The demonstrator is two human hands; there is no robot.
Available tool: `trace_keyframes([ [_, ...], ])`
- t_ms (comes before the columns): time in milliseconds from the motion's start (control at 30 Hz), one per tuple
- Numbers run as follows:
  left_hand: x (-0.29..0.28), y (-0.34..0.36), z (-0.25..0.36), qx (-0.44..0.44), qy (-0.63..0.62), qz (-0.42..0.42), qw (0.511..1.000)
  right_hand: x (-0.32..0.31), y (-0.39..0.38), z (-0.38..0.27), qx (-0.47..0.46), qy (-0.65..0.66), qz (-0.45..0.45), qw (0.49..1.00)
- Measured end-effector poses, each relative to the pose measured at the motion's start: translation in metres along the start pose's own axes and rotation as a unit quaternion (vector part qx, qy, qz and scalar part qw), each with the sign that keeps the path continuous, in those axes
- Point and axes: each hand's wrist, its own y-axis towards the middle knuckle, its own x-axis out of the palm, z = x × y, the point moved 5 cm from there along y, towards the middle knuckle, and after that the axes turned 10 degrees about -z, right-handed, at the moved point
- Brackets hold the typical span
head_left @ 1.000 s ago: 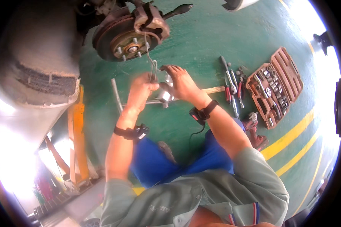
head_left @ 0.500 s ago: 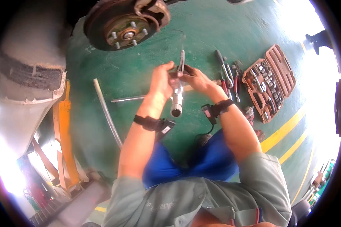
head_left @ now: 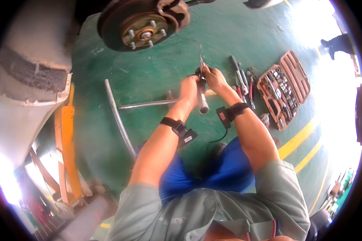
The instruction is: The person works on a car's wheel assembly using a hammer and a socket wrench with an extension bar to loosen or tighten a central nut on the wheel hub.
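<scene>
Both hands meet in front of me around a metal part (head_left: 204, 105), a grey tube-like body with a round end toward me and a thin curved arm at its far end. My left hand (head_left: 190, 89) is closed round its left side. My right hand (head_left: 215, 80) grips its far end near the curved arm, fingers bent. Parts of the object are hidden by the fingers, and its exact kind is unclear. Below the hands, a metal bar (head_left: 147, 104) and a wooden handle (head_left: 210, 92) lie on the green floor.
A brake disc with hub studs (head_left: 146, 35) stands ahead. On the left are a long metal pipe (head_left: 118, 116) and a yellow-orange stand (head_left: 68, 140) by the car body (head_left: 32, 96). Pliers (head_left: 251, 92) and an open socket set case (head_left: 295, 76) lie to the right.
Both hands and the part have shifted right in the picture, and the part has turned so its notched open end no longer shows. The view has also moved slightly.
</scene>
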Motion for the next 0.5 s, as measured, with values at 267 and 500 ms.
trace_keyframes([
  [267,0.018,-0.003,-0.039,0.022,0.183,-0.056,0.981,-0.033,0.017,0.028,0.062,0.091,0.087,0.99],
  [500,0.01,-0.005,-0.034,-0.029,0.282,-0.045,0.958,-0.063,0.021,-0.038,-0.128,0.306,0.117,0.936],
])
